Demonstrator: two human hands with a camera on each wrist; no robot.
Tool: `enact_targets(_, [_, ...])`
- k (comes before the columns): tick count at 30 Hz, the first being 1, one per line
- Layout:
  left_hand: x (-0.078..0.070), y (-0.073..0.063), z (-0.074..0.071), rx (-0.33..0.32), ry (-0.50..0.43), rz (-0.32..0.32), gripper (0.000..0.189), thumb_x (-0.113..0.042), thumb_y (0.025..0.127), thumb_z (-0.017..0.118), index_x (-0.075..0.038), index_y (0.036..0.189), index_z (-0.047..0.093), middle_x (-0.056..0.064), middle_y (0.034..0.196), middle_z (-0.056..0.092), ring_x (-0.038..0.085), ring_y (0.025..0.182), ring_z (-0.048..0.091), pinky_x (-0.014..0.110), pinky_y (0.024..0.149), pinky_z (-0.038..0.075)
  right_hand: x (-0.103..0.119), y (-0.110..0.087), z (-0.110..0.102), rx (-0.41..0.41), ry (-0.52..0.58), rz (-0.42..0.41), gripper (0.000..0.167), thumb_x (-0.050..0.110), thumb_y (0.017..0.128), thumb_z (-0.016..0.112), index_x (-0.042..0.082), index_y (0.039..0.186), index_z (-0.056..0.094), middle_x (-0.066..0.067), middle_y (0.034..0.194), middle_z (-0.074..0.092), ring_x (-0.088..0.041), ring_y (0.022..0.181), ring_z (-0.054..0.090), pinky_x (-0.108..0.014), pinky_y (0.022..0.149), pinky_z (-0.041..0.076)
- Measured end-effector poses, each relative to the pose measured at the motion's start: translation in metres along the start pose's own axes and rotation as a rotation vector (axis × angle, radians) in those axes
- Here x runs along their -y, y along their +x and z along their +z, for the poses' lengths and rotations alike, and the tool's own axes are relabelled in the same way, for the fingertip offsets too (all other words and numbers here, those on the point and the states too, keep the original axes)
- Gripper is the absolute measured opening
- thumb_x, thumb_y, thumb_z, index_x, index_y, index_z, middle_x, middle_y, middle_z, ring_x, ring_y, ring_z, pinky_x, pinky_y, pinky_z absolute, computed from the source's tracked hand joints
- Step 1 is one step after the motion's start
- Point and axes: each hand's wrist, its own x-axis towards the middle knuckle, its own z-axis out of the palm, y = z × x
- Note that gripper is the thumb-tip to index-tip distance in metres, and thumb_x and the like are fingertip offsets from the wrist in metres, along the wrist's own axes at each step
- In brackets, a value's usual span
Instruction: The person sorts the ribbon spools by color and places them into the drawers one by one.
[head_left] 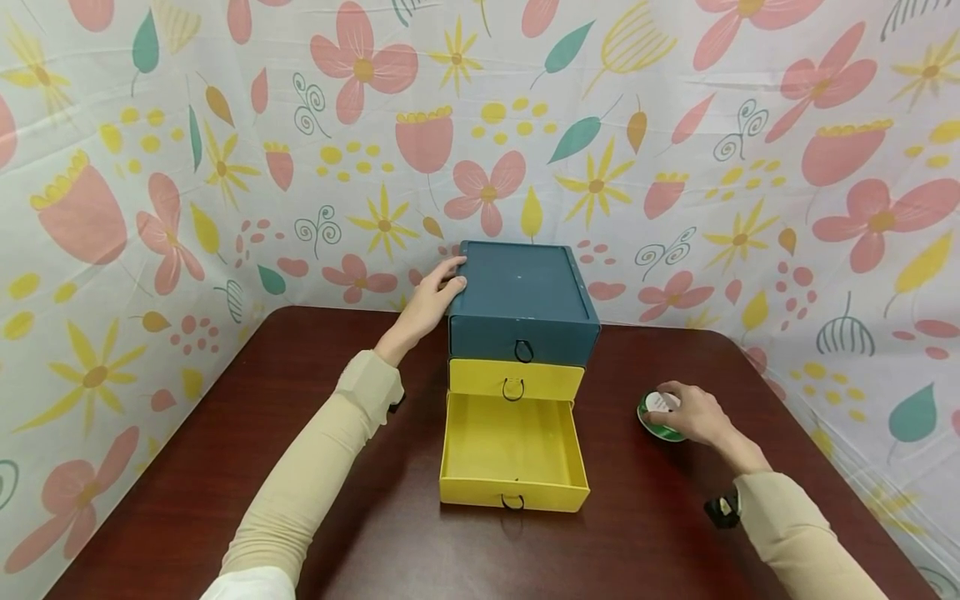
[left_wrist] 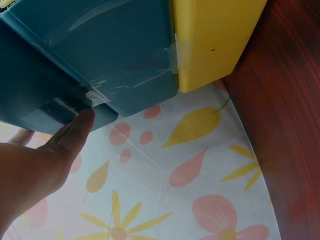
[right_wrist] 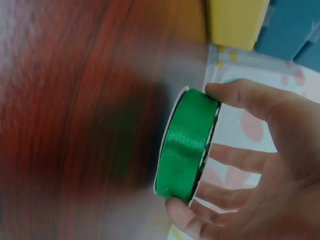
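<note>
A stacked drawer cabinet has a dark blue top and yellow lower drawer fronts. Its bottom yellow drawer is pulled out, showing a bare inside. My left hand rests against the cabinet's upper left side; in the left wrist view its thumb touches the blue wall. To the right of the cabinet, my right hand grips a spool of green ribbon by its rim, thumb and fingers on opposite edges. Whether the spool touches the table cannot be told.
The dark red-brown wooden table carries the cabinet near its back edge. A flower-patterned cloth hangs behind and along both sides. Black ring pulls hang on the drawer fronts; the open drawer juts toward the front.
</note>
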Motion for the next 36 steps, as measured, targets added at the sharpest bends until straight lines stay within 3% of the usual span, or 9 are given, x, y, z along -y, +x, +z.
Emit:
enact_targets(8, [-0.007,-0.002,-0.002,0.014,-0.018,-0.029,0.051,-0.037,0.103,0.041,-0.024,0.152,0.032,0.011,0.155,0.032,0.029,0.139,0.038,0.052,0.108,0.036,0.027,-0.01,0.0,0.002,0.041,-0.075,0.065,0.038,0.079,0.076,-0.004,0.124,0.059,-0.031,0.123,0.059,-0.047,0.109,0.055,-0.057,0.08,0.048])
enact_targets(14, [-0.033,-0.015,-0.004,0.032,-0.012,-0.04,0.051,-0.026,0.104,0.04,-0.014,0.153,0.03,0.018,0.155,0.031,0.034,0.139,0.038,0.053,0.107,0.037,0.052,-0.016,-0.005,0.002,0.052,-0.129,0.063,0.039,0.078,0.078,0.0,0.124,0.06,-0.021,0.114,0.065,-0.03,0.094,0.057,-0.041,0.073,0.049])
enact_targets(17, [-0.034,-0.016,-0.003,0.029,0.001,-0.041,0.051,-0.026,0.105,0.039,-0.013,0.153,0.03,0.017,0.155,0.031,0.033,0.138,0.039,0.051,0.106,0.038,0.066,-0.021,-0.009,-0.003,0.065,-0.163,0.064,0.039,0.077,0.078,0.0,0.125,0.06,-0.016,0.108,0.066,-0.024,0.089,0.056,-0.034,0.068,0.048])
enact_targets(25, [-0.003,0.0,0.0,0.009,-0.003,-0.024,0.05,-0.036,0.104,0.041,-0.025,0.152,0.032,0.011,0.155,0.033,0.028,0.139,0.038,0.051,0.104,0.039,0.1,-0.035,-0.019,-0.029,0.084,-0.242,0.06,0.039,0.076,0.08,0.005,0.122,0.063,-0.005,0.097,0.064,-0.016,0.082,0.052,-0.024,0.062,0.044])
enact_targets(36, [0.001,0.001,0.0,-0.008,0.011,-0.003,0.051,-0.04,0.103,0.041,-0.026,0.151,0.034,0.01,0.153,0.035,0.028,0.138,0.04,0.052,0.108,0.036,0.139,-0.046,-0.014,-0.002,0.127,-0.325,0.053,0.036,0.075,0.081,0.01,0.118,0.063,-0.002,0.1,0.064,-0.015,0.084,0.053,-0.023,0.064,0.047])
